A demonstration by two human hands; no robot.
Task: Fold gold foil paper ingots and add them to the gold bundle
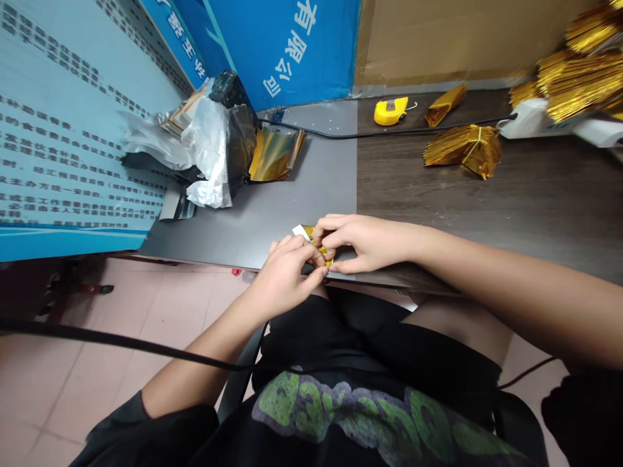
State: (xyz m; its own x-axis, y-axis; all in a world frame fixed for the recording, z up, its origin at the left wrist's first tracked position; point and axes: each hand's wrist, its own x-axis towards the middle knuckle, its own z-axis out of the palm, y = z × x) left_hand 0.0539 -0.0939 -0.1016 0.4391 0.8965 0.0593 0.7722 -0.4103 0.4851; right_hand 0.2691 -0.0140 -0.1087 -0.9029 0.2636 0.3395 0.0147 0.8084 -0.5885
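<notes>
L hand [282, 280], R hand [370, 243] pinch foil [310, 232]

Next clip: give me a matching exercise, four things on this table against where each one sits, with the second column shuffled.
Things:
1. small gold foil piece
2. yellow tape measure
3. tied gold bundle
4. flat gold sheets

Places:
A. leaning against the plastic bags
B. on the dark wood, just this side of the black cable
C. pinched between left hand and right hand
D. beyond the cable, near the cardboard

Pairs: 1-C, 2-D, 3-B, 4-A.
</notes>
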